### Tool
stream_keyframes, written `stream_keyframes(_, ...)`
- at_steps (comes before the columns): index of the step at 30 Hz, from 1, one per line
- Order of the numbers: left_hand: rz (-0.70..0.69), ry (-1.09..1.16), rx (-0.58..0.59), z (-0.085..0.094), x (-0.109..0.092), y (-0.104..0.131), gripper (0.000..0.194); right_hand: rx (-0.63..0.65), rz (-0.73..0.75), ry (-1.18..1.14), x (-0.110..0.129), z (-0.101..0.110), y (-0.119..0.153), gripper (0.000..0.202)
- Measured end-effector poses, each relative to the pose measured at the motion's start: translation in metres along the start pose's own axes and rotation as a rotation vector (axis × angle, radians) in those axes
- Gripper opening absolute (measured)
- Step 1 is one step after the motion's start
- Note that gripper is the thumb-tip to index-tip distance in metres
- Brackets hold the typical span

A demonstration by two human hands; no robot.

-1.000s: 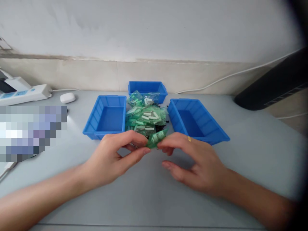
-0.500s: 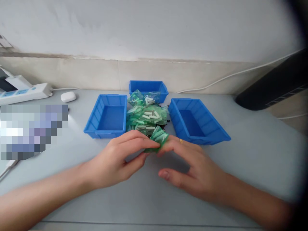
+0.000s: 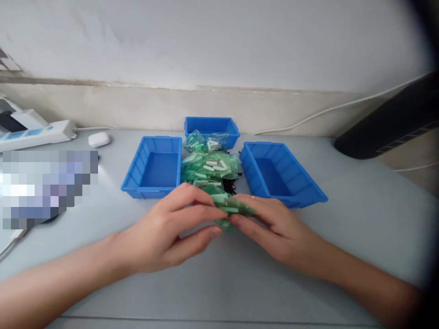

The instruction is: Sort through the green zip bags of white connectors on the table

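L hand (image 3: 178,225): fingers are touching L side of green pkt (image 3: 236,204), thumb is standing apart from index; can't tell if it's gripping.
R hand (image 3: 288,234): is clamping pkt, thumb in front, other fingers mostly hidden behind.
Green pkt: is hanging betw. both hands over desk (image 3: 219,288), just this side of pile; pale rods are showing thru film.
Pile of green pkts (image 3: 212,165): is lying betw. L bin (image 3: 151,193) & R bin (image 3: 291,178), w/ rear bin (image 3: 211,122) sitting behind; pale rods + screws are showing.
Black bits (image 3: 230,185): are peeking out at pile's R edge.
Far L: white case (image 3: 99,139) is sitting nr power strip (image 3: 41,135).
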State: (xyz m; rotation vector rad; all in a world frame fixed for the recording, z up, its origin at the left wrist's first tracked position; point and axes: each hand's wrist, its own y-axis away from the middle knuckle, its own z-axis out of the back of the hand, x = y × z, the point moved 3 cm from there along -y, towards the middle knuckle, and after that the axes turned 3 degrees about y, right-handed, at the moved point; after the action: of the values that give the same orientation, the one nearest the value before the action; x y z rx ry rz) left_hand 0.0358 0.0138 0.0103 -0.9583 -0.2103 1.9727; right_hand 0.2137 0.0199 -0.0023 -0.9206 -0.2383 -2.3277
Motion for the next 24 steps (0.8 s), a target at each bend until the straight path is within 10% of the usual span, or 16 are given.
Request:
stream_keyframes(7,0.314,0.217,-0.249,0.003,0.014,0.005,0.025,-0.031,-0.035,-0.029,0.000,0.005,-0.002,0.022)
stream_keyframes(13,0.379,0.164,-0.102,0.002,0.015,0.002,0.010,-0.015,-0.048,-0.057,-0.002,0.006,-0.001,0.020)
stream_keyframes(24,0.450,0.413,-0.167,0.002,0.017,0.005,0.007,-0.211,-0.056,-0.196,-0.004,0.009,0.004,0.004)
